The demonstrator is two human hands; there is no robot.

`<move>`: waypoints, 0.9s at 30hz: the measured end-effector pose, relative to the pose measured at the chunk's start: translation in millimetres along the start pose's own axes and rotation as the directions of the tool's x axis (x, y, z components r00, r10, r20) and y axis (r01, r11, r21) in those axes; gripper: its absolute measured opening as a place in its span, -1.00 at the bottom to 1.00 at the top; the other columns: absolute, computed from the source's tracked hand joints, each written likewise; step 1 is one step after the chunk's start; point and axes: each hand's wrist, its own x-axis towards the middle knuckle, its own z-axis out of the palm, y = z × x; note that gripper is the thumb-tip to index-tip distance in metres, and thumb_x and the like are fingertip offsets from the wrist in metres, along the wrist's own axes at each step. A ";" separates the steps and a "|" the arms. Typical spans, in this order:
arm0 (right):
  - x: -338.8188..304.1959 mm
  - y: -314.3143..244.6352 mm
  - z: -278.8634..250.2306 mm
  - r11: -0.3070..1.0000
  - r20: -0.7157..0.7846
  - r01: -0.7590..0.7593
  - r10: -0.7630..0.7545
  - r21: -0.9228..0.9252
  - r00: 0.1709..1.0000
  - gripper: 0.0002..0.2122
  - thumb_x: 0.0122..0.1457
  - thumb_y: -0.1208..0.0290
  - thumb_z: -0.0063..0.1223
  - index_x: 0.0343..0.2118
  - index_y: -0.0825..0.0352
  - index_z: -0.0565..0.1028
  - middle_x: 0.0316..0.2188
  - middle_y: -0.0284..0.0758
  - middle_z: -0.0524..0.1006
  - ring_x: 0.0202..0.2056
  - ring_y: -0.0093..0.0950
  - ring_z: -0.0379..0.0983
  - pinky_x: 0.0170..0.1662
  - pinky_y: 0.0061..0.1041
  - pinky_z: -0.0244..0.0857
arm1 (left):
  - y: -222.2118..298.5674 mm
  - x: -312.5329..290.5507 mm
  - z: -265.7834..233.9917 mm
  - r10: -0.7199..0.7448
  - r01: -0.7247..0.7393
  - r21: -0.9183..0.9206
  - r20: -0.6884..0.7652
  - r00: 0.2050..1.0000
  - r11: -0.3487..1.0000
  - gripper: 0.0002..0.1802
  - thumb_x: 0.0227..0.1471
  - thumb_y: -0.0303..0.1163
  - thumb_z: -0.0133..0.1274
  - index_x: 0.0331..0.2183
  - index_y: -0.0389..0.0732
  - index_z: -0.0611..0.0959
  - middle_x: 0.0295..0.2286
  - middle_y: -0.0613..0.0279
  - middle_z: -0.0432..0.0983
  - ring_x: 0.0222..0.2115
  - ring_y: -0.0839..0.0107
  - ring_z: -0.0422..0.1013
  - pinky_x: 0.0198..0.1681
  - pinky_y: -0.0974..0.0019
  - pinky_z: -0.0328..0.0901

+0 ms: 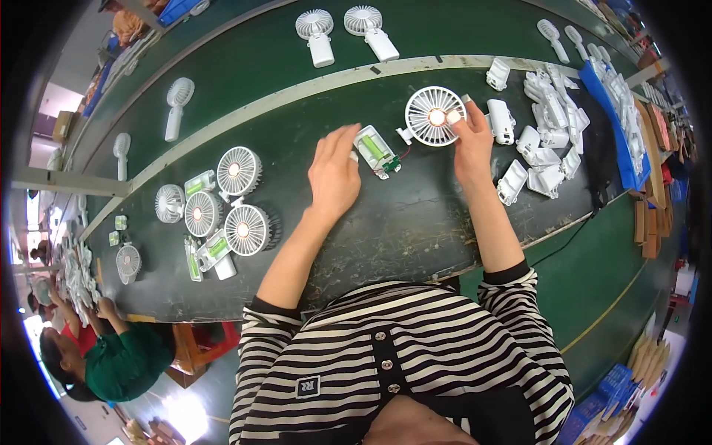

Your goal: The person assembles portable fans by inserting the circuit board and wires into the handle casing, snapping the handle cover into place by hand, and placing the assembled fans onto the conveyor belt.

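Observation:
My right hand grips a white round fan head by its right rim, thumb on the grille and fingers at the edge. The grille faces up, with an orange-ringed centre. Thin wires run from it to an open white handle shell, which holds a green battery and a small green circuit board. Beside the shell's left edge lies my left hand, fingers stretched out and close together, the tips at the shell. Whether they touch it is hard to tell.
Several fan heads with opened handles lie on the left of the dark bench. White handle shells pile up at the right, by a blue bin. Assembled handheld fans lie beyond a pale rail. A person in green sits at the lower left.

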 end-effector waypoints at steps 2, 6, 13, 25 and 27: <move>-1.0 -6.0 5.3 1.000 0.024 0.005 -0.005 0.011 1.000 -0.48 -0.02 0.58 0.03 0.04 0.50 0.14 -0.11 -0.23 0.36 -0.11 -0.50 0.33 -0.05 -0.56 0.20 | -6.8 18.3 3.2 0.220 -0.225 0.019 0.150 0.964 0.974 -0.42 -0.28 -0.65 -0.15 -0.08 -0.21 0.39 -0.07 0.10 0.29 0.01 0.13 0.15 0.06 0.17 0.07; 2.7 -9.6 5.9 0.997 0.045 0.036 -0.039 0.064 0.998 -0.50 -0.02 0.58 0.04 0.03 0.49 0.18 -0.11 -0.26 0.37 -0.13 -0.53 0.34 -0.07 -0.59 0.22 | -2.5 23.8 11.0 0.225 -0.249 -0.013 0.472 0.852 0.969 -0.37 -0.27 -0.63 -0.14 -0.02 -0.20 0.33 -0.01 0.11 0.22 0.11 0.17 0.01 0.15 0.03 -0.12; 5.1 -17.8 9.7 0.998 0.052 0.032 -0.035 0.063 0.998 -0.49 0.00 0.59 0.02 0.04 0.50 0.14 -0.15 -0.24 0.39 -0.16 -0.51 0.35 -0.13 -0.58 0.26 | 7.0 24.5 3.3 0.038 -0.152 0.163 0.550 0.834 0.975 -0.55 -0.27 -0.44 0.04 -0.19 -0.26 0.47 -0.31 0.11 0.40 -0.20 0.15 0.29 -0.11 0.15 0.14; -40.3 -42.3 44.6 0.981 0.228 -0.083 0.041 0.178 0.973 -0.59 0.03 0.57 -0.06 -0.01 0.47 0.25 -0.11 -0.27 0.38 -0.09 -0.49 0.32 0.00 -0.49 0.21 | -9.2 -33.4 -17.5 -0.403 0.617 -0.694 0.718 0.567 -0.370 -0.67 -0.11 -0.43 -0.09 -0.23 -0.34 0.38 -0.48 0.00 0.47 -0.48 0.10 0.45 -0.43 0.13 0.38; -45.8 -37.4 46.2 0.985 0.271 -0.101 0.060 0.139 0.961 -0.59 0.02 0.56 -0.06 -0.02 0.46 0.26 -0.11 -0.28 0.39 -0.10 -0.49 0.33 -0.01 -0.49 0.22 | -6.7 -38.8 -20.6 -0.406 0.565 -0.686 0.727 0.554 -0.458 -0.73 -0.10 -0.43 -0.05 -0.28 -0.33 0.41 -0.51 0.04 0.46 -0.53 0.17 0.45 -0.48 0.20 0.38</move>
